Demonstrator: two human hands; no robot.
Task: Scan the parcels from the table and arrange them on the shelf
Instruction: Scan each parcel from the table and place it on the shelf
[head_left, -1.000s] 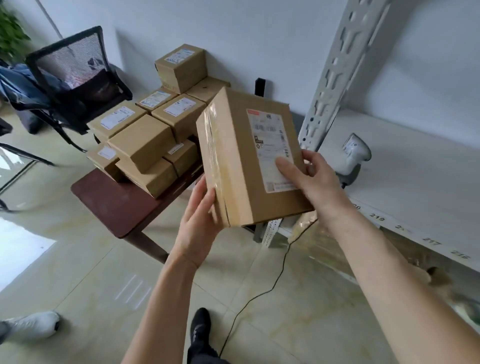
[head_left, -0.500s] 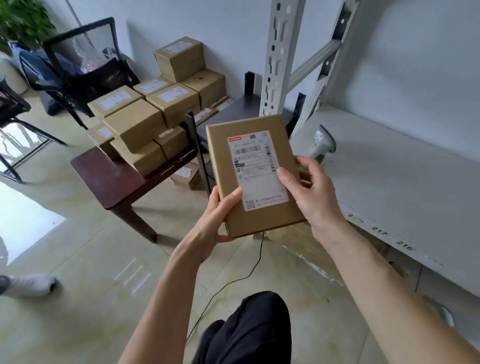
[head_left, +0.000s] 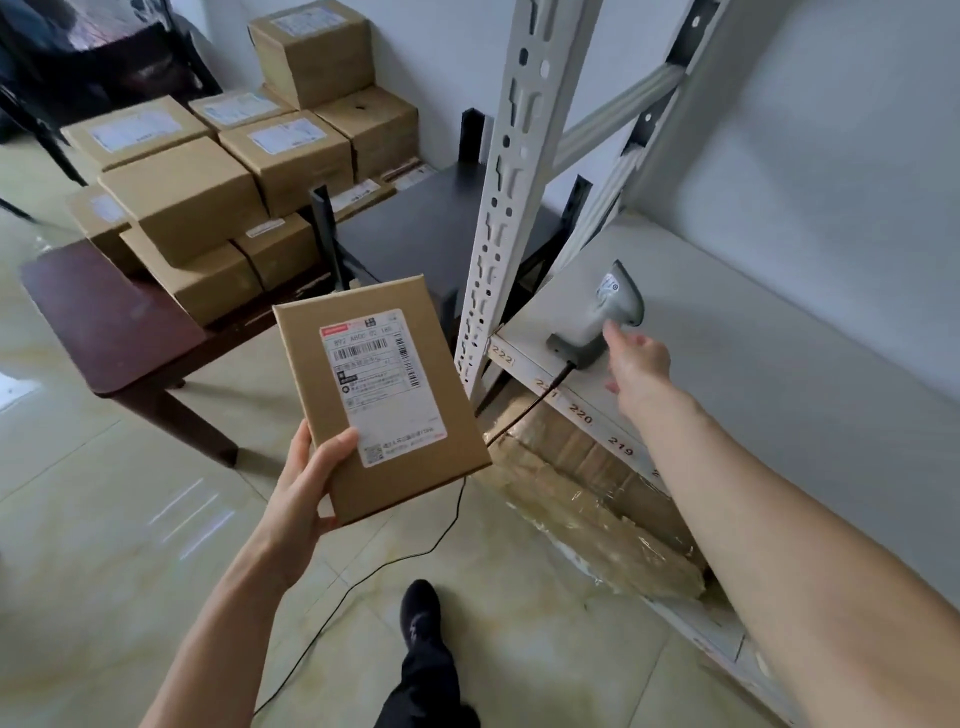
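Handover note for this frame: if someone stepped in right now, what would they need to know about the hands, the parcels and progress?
Left hand grips a flat parcel, label up.
Right hand is open, fingertips at the scanner lying on the shelf, not gripping it.
Remaining parcels are stacked on the table.
Done: one parcel picked.
Left: grasp scanner, scan label, shelve parcel, repeat for the stack.

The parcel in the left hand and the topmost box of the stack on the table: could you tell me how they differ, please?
The parcel is thin and flat; the topmost box is deep and blocky. The left hand holds the parcel in the air by its lower corner, while the topmost box rests on other boxes. The parcel's label fills much of its face; the topmost box's label is smaller and blurred. Both are brown cardboard with white labels.
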